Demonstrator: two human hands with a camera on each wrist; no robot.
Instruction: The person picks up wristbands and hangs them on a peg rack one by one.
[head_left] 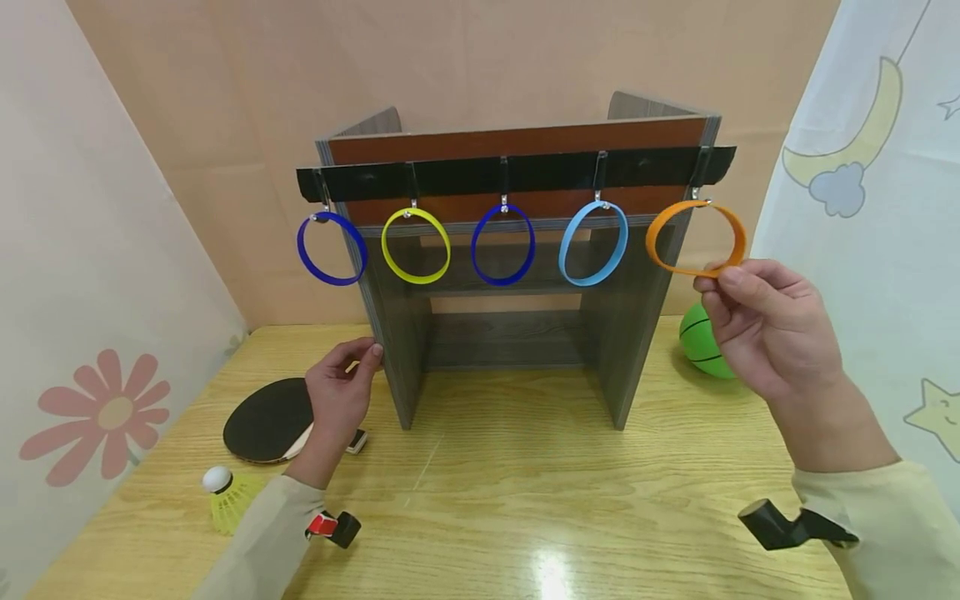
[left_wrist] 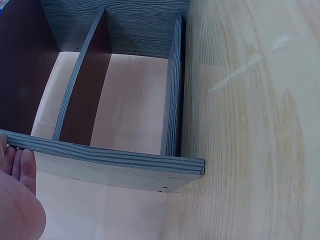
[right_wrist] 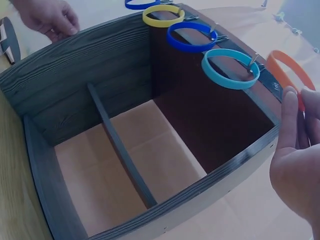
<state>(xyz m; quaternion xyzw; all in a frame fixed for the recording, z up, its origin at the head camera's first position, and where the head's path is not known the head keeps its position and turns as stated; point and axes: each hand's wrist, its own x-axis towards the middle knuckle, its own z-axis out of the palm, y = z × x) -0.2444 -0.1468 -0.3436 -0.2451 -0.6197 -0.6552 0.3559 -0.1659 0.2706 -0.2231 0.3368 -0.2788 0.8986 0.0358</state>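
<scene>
The right hand [head_left: 780, 325] pinches an orange silicone wristband [head_left: 657, 250] at its lower right edge. The top of this band is at the rightmost hook [head_left: 699, 179], and it is stretched sideways a little. Low on the left, the left hand [head_left: 341, 387] holds the front edge of the grey wooden shelf's side panel [head_left: 386, 358], fingertips against the outer face. Along a black strip [head_left: 457, 178] on the shelf's top, a dark blue wristband [head_left: 363, 242], a yellow wristband [head_left: 447, 250], another blue wristband [head_left: 533, 250] and a light blue wristband [head_left: 625, 242] hang from hooks.
A black table tennis bat [head_left: 262, 421] lies left of the shelf, partly behind the left forearm. In front of it is a yellow shuttlecock [head_left: 228, 500]. A green ball [head_left: 703, 342] sits behind the right hand. Patterned cloths border the wooden table [head_left: 510, 483].
</scene>
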